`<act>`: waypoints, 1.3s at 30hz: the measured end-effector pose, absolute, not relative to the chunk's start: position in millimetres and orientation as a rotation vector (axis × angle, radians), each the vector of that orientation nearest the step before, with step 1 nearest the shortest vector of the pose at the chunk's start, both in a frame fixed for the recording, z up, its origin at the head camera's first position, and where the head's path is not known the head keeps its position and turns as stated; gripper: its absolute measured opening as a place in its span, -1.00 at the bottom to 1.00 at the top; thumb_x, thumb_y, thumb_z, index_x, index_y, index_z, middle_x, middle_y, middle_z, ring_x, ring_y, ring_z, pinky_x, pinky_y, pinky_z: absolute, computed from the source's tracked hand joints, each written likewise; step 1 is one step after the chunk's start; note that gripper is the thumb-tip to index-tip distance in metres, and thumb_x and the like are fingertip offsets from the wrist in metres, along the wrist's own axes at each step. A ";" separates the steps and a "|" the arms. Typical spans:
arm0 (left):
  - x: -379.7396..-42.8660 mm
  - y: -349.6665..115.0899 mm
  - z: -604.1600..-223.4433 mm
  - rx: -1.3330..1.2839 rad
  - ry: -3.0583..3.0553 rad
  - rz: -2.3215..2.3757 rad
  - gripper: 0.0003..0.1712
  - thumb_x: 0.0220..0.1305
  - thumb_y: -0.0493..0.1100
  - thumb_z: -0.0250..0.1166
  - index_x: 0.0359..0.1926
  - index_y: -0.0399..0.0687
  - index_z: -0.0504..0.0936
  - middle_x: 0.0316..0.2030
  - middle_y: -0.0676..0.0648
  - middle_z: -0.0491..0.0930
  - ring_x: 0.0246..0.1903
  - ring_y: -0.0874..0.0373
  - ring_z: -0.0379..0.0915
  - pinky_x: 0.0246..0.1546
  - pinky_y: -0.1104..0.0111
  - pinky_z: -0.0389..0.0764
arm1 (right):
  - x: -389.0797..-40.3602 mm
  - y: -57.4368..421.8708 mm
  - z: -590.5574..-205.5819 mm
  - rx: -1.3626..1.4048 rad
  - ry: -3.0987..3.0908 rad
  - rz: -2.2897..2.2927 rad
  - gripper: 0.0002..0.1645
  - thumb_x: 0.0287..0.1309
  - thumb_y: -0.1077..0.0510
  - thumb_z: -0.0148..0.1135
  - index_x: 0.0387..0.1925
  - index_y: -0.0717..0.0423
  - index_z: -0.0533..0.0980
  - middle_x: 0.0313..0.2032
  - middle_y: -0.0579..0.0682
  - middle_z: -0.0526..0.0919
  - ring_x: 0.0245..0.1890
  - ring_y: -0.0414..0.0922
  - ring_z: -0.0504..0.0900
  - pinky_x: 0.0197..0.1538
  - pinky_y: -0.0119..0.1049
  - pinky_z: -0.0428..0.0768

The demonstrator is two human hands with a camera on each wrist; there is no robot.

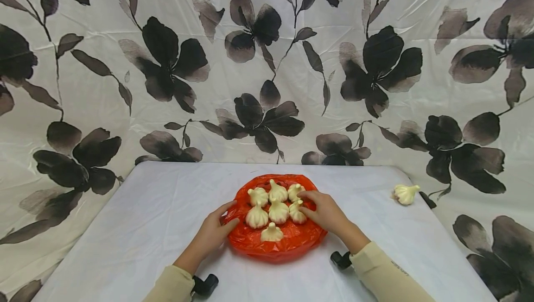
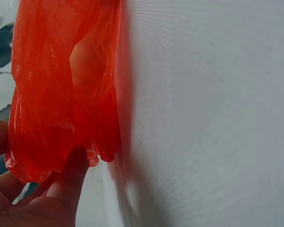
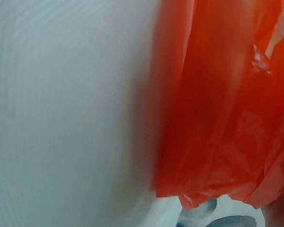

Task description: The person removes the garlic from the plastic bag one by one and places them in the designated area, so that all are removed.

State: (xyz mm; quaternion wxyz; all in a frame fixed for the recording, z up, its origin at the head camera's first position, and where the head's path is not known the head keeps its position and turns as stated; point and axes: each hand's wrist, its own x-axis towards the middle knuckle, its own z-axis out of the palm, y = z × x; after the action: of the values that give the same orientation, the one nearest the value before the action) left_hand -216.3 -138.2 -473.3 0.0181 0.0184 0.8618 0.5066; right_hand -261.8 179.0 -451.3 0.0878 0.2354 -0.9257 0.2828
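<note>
While the left hand (image 1: 213, 229) grips the left edge of a red plastic bag (image 1: 267, 252) between thumb and fingers, seven garlic bulbs (image 1: 278, 211) sit on the bag, two rows of three and one in front. To their right, the right hand (image 1: 328, 211) has its fingertips at the end bulb (image 1: 296, 213) of the nearer row, pinching or merely touching, I cannot tell; well apart, another bulb (image 1: 404, 194) lies near the right edge of the white table (image 1: 125, 232).
</note>
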 end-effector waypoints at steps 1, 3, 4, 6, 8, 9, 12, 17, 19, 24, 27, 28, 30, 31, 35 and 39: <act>-216.3 -138.0 -473.4 0.059 2.674 1.578 -0.37 0.29 -0.14 0.26 0.38 0.07 0.35 0.33 -0.20 0.37 0.18 -0.09 0.47 0.05 0.14 0.63 | -261.9 178.5 -451.9 0.696 -2.757 0.834 -0.54 0.09 0.07 0.39 0.06 0.01 0.57 0.05 -0.01 0.66 0.10 0.02 0.60 0.20 0.00 0.54; -216.2 -137.8 -473.5 0.060 2.670 1.586 -0.37 0.29 -0.15 0.26 0.38 0.07 0.35 0.32 -0.21 0.37 0.17 -0.09 0.48 0.05 0.15 0.63 | -262.2 177.3 -453.0 0.690 -2.748 0.827 -0.57 0.08 0.08 0.40 0.03 0.01 0.59 0.01 -0.02 0.68 0.07 0.02 0.62 0.18 -0.01 0.56; -216.3 -137.7 -473.6 0.063 2.669 1.588 -0.37 0.29 -0.15 0.26 0.38 0.06 0.35 0.32 -0.21 0.37 0.17 -0.10 0.48 0.05 0.15 0.63 | -262.7 176.9 -453.9 0.688 -2.744 0.819 -0.59 0.08 0.09 0.40 0.01 0.01 0.59 0.00 -0.02 0.68 0.05 0.01 0.63 0.16 -0.01 0.56; -216.2 -137.7 -473.6 0.064 2.668 1.591 -0.37 0.30 -0.16 0.26 0.38 0.05 0.35 0.33 -0.21 0.37 0.17 -0.10 0.48 0.05 0.15 0.63 | -263.2 176.1 -454.8 0.691 -2.730 0.813 -0.63 0.08 0.10 0.40 -0.03 0.00 0.60 -0.05 -0.05 0.69 0.00 -0.01 0.64 0.13 -0.03 0.58; -216.0 -137.7 -473.7 0.063 2.668 1.589 -0.37 0.30 -0.16 0.25 0.38 0.05 0.35 0.33 -0.22 0.37 0.17 -0.10 0.48 0.04 0.15 0.63 | -263.5 175.6 -455.3 0.694 -2.716 0.817 -0.68 0.08 0.12 0.39 -0.08 0.00 0.61 -0.09 -0.06 0.70 -0.04 -0.03 0.65 0.11 -0.03 0.59; -215.9 -137.7 -473.6 0.062 2.668 1.588 -0.37 0.30 -0.15 0.25 0.38 0.05 0.35 0.33 -0.22 0.37 0.18 -0.10 0.47 0.05 0.15 0.63 | -263.6 175.5 -455.6 0.693 -2.715 0.819 -0.70 0.09 0.12 0.39 -0.09 -0.01 0.61 -0.11 -0.07 0.70 -0.05 -0.03 0.65 0.10 -0.04 0.59; -215.7 -137.7 -473.6 0.059 2.668 1.581 -0.37 0.30 -0.14 0.25 0.38 0.06 0.35 0.33 -0.22 0.36 0.19 -0.10 0.46 0.05 0.15 0.63 | -263.3 175.6 -455.2 0.689 -2.712 0.828 -0.73 0.09 0.13 0.38 -0.13 -0.02 0.62 -0.14 -0.09 0.70 -0.09 -0.05 0.65 0.07 -0.06 0.60; -215.7 -137.4 -473.6 0.056 2.666 1.581 -0.36 0.30 -0.14 0.26 0.38 0.07 0.34 0.33 -0.22 0.36 0.17 -0.09 0.48 0.02 0.16 0.64 | -261.9 175.8 -452.7 0.685 -2.715 0.834 -0.76 0.10 0.12 0.37 -0.14 -0.03 0.62 -0.15 -0.09 0.70 -0.10 -0.06 0.65 0.07 -0.07 0.61; -215.7 -137.2 -473.7 0.058 2.666 1.583 -0.36 0.30 -0.14 0.26 0.38 0.07 0.34 0.33 -0.21 0.36 0.16 -0.08 0.49 0.02 0.17 0.65 | -261.2 175.9 -451.4 0.682 -2.716 0.841 -0.76 0.11 0.13 0.37 -0.14 -0.03 0.62 -0.15 -0.09 0.70 -0.09 -0.06 0.65 0.08 -0.07 0.61; -215.6 -136.6 -473.6 0.069 2.668 1.588 -0.36 0.30 -0.15 0.26 0.38 0.06 0.34 0.33 -0.21 0.37 0.15 -0.07 0.50 0.00 0.18 0.65 | -259.2 175.9 -447.8 0.686 -2.697 0.870 -0.76 0.12 0.13 0.36 -0.13 -0.02 0.62 -0.14 -0.08 0.71 -0.07 -0.06 0.66 0.09 -0.07 0.61; -215.3 -136.4 -473.0 0.073 2.672 1.582 -0.36 0.30 -0.15 0.26 0.38 0.06 0.34 0.33 -0.22 0.37 0.15 -0.08 0.50 0.01 0.18 0.65 | -258.5 175.4 -445.0 0.701 -2.667 0.879 -0.74 0.12 0.13 0.36 -0.11 -0.02 0.62 -0.13 -0.08 0.71 -0.05 -0.06 0.66 0.10 -0.08 0.62; -215.2 -136.3 -472.9 0.071 2.674 1.580 -0.36 0.30 -0.14 0.26 0.38 0.06 0.34 0.33 -0.21 0.37 0.16 -0.07 0.50 0.02 0.17 0.65 | -258.1 175.1 -443.9 0.704 -2.657 0.881 -0.74 0.12 0.14 0.36 -0.11 -0.01 0.62 -0.13 -0.08 0.72 -0.04 -0.07 0.66 0.10 -0.09 0.62; -214.9 -136.1 -472.8 0.064 2.675 1.570 -0.36 0.30 -0.13 0.26 0.38 0.07 0.34 0.33 -0.21 0.37 0.16 -0.07 0.49 0.03 0.16 0.64 | -257.4 174.5 -441.2 0.715 -2.635 0.891 -0.72 0.12 0.14 0.36 -0.09 -0.01 0.62 -0.12 -0.08 0.72 -0.03 -0.06 0.66 0.10 -0.09 0.62; -214.8 -136.0 -472.6 0.059 2.673 1.571 -0.36 0.30 -0.13 0.26 0.38 0.07 0.34 0.33 -0.21 0.37 0.17 -0.07 0.48 0.04 0.16 0.63 | -256.9 174.2 -439.6 0.719 -2.627 0.899 -0.71 0.12 0.14 0.36 -0.08 0.00 0.62 -0.11 -0.08 0.72 -0.03 -0.06 0.67 0.10 -0.09 0.63; -214.6 -135.7 -472.7 0.051 2.669 1.571 -0.36 0.30 -0.14 0.26 0.38 0.07 0.34 0.33 -0.21 0.37 0.17 -0.07 0.47 0.05 0.15 0.63 | -254.7 173.3 -432.2 0.746 -2.581 0.926 -0.70 0.14 0.14 0.34 -0.06 0.02 0.63 -0.10 -0.08 0.71 -0.03 -0.07 0.67 0.08 -0.09 0.64; -215.0 -135.6 -472.3 0.061 2.678 1.571 -0.36 0.30 -0.14 0.26 0.38 0.07 0.34 0.33 -0.21 0.36 0.19 -0.08 0.46 0.06 0.15 0.62 | -252.9 173.4 -424.9 0.753 -2.530 0.941 -0.72 0.14 0.15 0.34 -0.07 0.03 0.64 -0.14 -0.08 0.71 -0.08 -0.10 0.68 0.03 -0.14 0.66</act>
State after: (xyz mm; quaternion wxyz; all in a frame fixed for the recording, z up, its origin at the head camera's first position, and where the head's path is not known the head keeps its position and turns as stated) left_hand -215.0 -135.6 -472.3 0.0183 0.0197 0.8623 0.5057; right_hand -252.9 173.4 -424.9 0.1689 0.2649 -0.8898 0.3309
